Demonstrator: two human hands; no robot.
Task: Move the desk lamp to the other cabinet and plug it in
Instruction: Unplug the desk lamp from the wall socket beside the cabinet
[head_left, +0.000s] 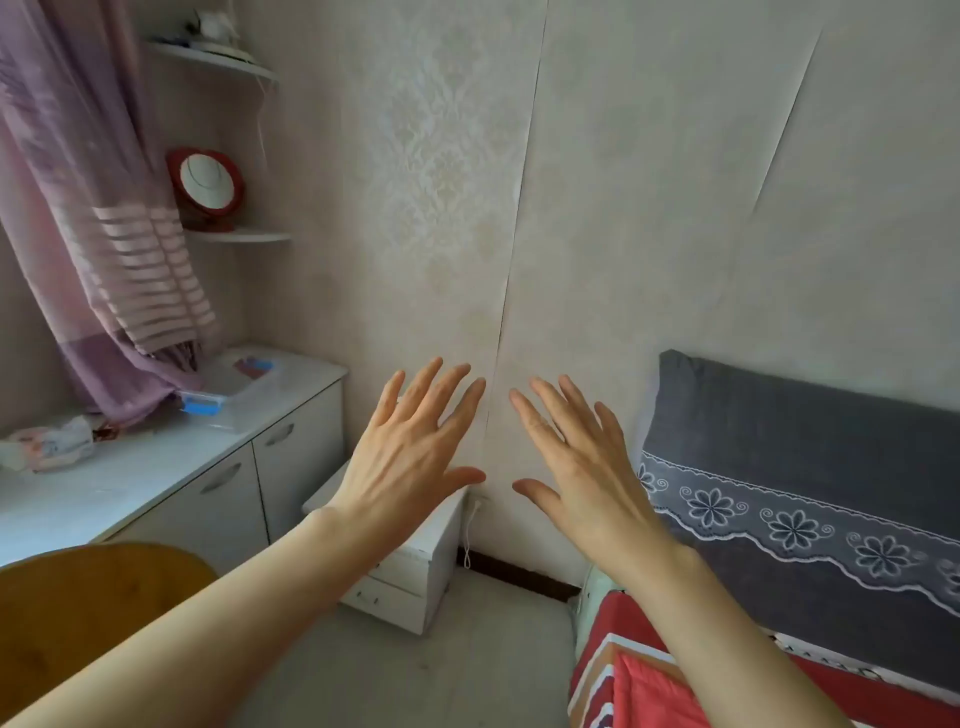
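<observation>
My left hand (410, 457) and my right hand (576, 462) are both raised in front of the wall, fingers spread, holding nothing. Below my left hand stands a small white bedside cabinet (410, 577) with drawers, its top mostly hidden by that hand. A thin white cord (469, 535) hangs down the wall beside it. A long white cabinet (171, 483) with doors runs along the left. No desk lamp shows in view.
On the long cabinet lie a clear box with blue clips (234, 389) and a crumpled cloth (49, 447). A purple curtain (88, 218) hangs at left, with corner shelves holding a red mirror (207, 182). A bed with a grey pillow (800, 467) is at right, a wooden stool (78, 618) at lower left.
</observation>
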